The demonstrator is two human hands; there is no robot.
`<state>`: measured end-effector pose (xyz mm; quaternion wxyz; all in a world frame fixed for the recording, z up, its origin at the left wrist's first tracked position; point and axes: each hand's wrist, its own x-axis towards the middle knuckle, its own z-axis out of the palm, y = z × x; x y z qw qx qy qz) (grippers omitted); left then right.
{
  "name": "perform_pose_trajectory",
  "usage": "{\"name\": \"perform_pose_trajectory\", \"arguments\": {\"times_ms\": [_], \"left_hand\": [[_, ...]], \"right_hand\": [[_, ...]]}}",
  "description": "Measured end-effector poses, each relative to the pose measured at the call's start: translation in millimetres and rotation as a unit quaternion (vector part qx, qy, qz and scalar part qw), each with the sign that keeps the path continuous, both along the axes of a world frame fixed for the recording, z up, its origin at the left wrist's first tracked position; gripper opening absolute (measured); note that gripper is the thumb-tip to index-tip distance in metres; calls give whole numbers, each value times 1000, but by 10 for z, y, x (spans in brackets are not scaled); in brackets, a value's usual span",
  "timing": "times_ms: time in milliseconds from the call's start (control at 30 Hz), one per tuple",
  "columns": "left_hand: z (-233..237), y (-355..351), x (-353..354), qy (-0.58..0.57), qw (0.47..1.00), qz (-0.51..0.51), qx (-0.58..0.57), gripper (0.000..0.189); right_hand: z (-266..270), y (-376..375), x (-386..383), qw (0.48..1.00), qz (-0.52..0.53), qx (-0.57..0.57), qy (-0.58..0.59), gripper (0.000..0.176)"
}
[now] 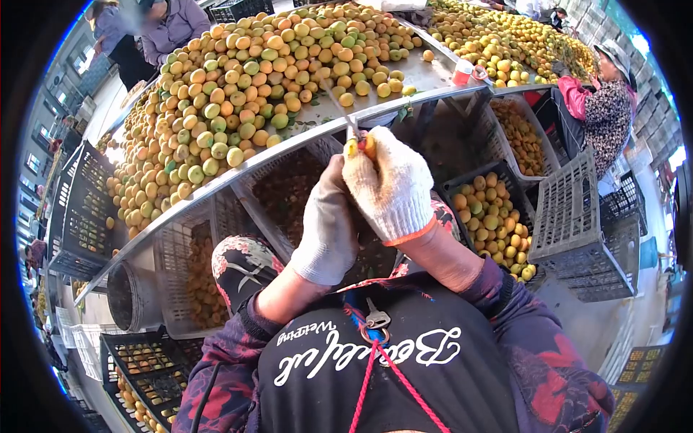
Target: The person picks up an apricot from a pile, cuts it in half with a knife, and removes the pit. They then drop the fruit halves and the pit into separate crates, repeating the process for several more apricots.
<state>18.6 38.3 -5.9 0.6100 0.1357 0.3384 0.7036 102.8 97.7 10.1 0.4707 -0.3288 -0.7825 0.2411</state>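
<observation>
My right hand (390, 184), in a white knit glove, is closed around a thin-bladed knife (341, 107). The blade points up and away over the edge of the fruit table (307, 133). Yellow and red show at the knife's base, between the gloved fingers. Pressed against it from the left is my left hand (325, 227), also gloved, with its fingers curled in; I cannot tell what they hold. Beyond both hands lies a large heap of yellow-orange apricots (238, 94). Both hands are above my lap, close to the table's metal rim.
Under the table stand crates, one with dark contents (289, 187). A black crate of apricots (494, 216) is at my right, near a stacked grey crate (574, 224). A bucket (133, 296) stands at left. A person (606, 108) sits at right; another person (170, 29) is across the table.
</observation>
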Motion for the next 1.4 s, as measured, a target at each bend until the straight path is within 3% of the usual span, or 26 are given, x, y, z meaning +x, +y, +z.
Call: {"name": "perform_pose_trajectory", "arguments": {"times_ms": [67, 133, 233, 267, 333, 400, 433, 467, 533, 567, 667, 733, 800, 867, 933, 967, 1000, 1033, 1067, 1100, 1133, 1200, 1267, 1333, 1400], "left_hand": [[-74, 64, -32, -96, 995, 15, 31, 44], [-146, 70, -124, -100, 994, -17, 40, 46], [-218, 94, -167, -47, 998, 22, 31, 48], [-283, 124, -200, -97, 993, 25, 58, 49], [-290, 253, -209, -94, 991, 70, 64, 49], [-279, 250, -179, 210, 954, 142, 161, 48], [-227, 201, -133, 326, 915, 194, 138, 47], [-206, 216, -133, 325, 916, 191, 135, 47], [-172, 213, -146, 99, 975, 118, 161, 44], [-122, 171, -135, 46, 983, 102, 146, 41], [-39, 67, -136, -36, 989, 59, 127, 36], [-12, 6, -148, -111, 978, 2, 176, 37], [-67, -60, -161, -163, 979, -10, 126, 41], [-84, -112, -151, -159, 985, -15, 66, 47], [-51, -109, -109, 10, 1000, 27, 7, 50], [-177, -80, -195, -21, 999, -23, -6, 50], [-170, -73, -175, 13, 997, 22, -71, 50], [-482, 73, -420, -116, 976, -158, 99, 49], [-781, 234, -657, -237, 877, -326, 262, 48], [-464, 108, -583, -159, 966, -181, 92, 48], [-260, 56, -460, -135, 985, -106, 35, 48], [-224, 39, -446, -57, 994, -90, 38, 49], [-127, 5, -404, -2, 996, -80, 26, 39], [-107, 6, -315, 120, 992, -26, -1, 29], [-158, 35, -355, 149, 987, -39, 49, 28]], "right_hand": [[-29, 19, -43, 997, 6, 77, -13, 16], [-86, 67, -85, 995, 13, 96, -31, 17], [-27, 112, -148, 989, 35, 136, -51, 20], [-2, 125, -168, 989, 39, 118, -84, 19], [-86, 186, -276, 999, 26, 25, -33, 18], [-116, 271, -339, 996, 5, -89, 8, 28], [-134, 266, -371, 995, 4, -87, 51, 28], [-130, 270, -363, 995, 3, -90, 51, 28], [-31, 191, -349, 1000, -1, -26, 15, 16], [-42, 180, -346, 1000, 8, 16, 21, 16], [2, 132, -305, 995, 34, 96, 2, 16], [24, 121, -289, 984, 36, 173, -12, 17], [71, 95, -258, 971, 52, 233, -30, 18], [67, 62, -217, 971, 50, 226, -66, 18], [75, 103, -157, 955, 93, 274, -71, 16], [40, 165, -119, 945, 147, 284, -65, 13], [-21, 232, -119, 946, 145, 282, -62, 13], [-77, 322, -132, 951, 150, 270, -21, 12], [-91, 379, -130, 953, 153, 260, 18, 11], [-64, 345, -79, 977, 187, 51, 87, 9], [-57, 386, -55, 960, 217, -108, 141, 14], [51, 314, -46, 849, 227, -371, 299, 20], [22, 293, 11, 840, 184, -431, 275, 25], [-82, 296, -50, 856, 164, -417, 258, 25], [-135, 294, -61, 855, 179, -399, 278, 25]]}}
